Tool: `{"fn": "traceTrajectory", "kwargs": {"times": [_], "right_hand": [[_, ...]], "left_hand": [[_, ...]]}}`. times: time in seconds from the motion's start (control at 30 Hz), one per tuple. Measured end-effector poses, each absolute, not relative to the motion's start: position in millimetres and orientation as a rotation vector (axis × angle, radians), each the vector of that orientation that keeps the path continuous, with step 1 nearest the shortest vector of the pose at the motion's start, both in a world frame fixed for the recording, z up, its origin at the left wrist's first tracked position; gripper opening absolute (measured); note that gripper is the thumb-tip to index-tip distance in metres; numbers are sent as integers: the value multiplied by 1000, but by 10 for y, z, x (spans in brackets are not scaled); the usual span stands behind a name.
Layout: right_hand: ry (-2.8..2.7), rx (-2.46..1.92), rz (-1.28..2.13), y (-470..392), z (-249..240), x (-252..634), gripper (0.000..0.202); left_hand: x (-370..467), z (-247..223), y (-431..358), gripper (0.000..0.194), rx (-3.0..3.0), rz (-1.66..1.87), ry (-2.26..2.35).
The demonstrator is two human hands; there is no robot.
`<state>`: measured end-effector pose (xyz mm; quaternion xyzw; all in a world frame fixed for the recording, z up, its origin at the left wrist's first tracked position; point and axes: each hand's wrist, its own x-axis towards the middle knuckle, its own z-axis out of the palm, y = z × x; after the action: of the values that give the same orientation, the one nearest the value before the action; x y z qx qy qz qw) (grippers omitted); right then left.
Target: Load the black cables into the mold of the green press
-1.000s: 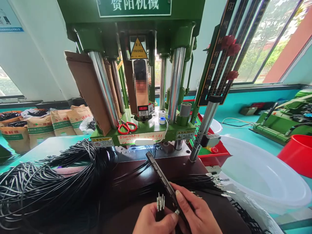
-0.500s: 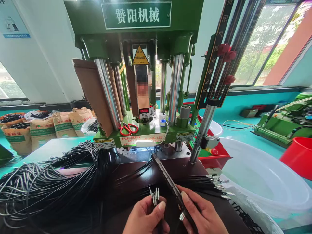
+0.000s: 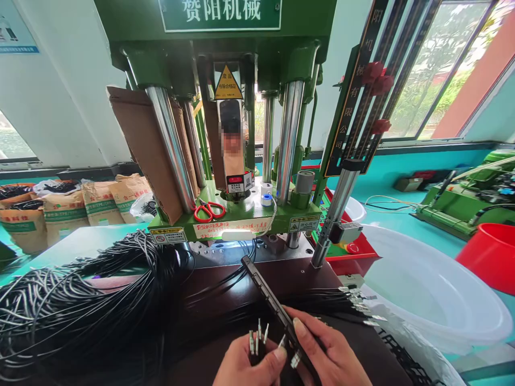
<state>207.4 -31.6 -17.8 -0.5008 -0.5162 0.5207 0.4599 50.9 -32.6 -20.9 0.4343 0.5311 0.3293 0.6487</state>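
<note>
in front of the green press (image 3: pixel 225 107), the left hand (image 3: pixel 249 364) pinches metal-tipped wires (image 3: pixel 257 335); the right hand (image 3: pixel 325 354) grips a black bar (image 3: pixel 269 295).

Bright bare metal is being shown by the small pins (image 3: pixel 257 339) pinched in the left hand (image 3: pixel 249 367), while a matt black plastic strip (image 3: pixel 270 300) is being held by the right hand (image 3: pixel 325 356). Smooth, dull black rubbery sheathing is being seen on the wires (image 3: pixel 80 300) at lower left. Polished, mirror-like steel is being displayed by the columns (image 3: pixel 171 145) of the press (image 3: pixel 241 220), whose body is being covered in glossy green paint. Translucent white plastic is being shown by the tub (image 3: pixel 434 300) at right, and glossy red plastic by the scissors' handles (image 3: pixel 209 210).
</note>
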Motion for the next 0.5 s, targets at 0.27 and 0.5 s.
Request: {"fn": "traceTrajectory", "kwargs": {"times": [0.27,0.5], "right_hand": [[-1383,-1205,1186,-304,-161,2087,47],[-1409,-1267,1130,-332,-250,2068,53]], "left_hand": [[528,-199,-298,60,1025,702,1132],[559,-60,-296,57,983,693,1131]]}}
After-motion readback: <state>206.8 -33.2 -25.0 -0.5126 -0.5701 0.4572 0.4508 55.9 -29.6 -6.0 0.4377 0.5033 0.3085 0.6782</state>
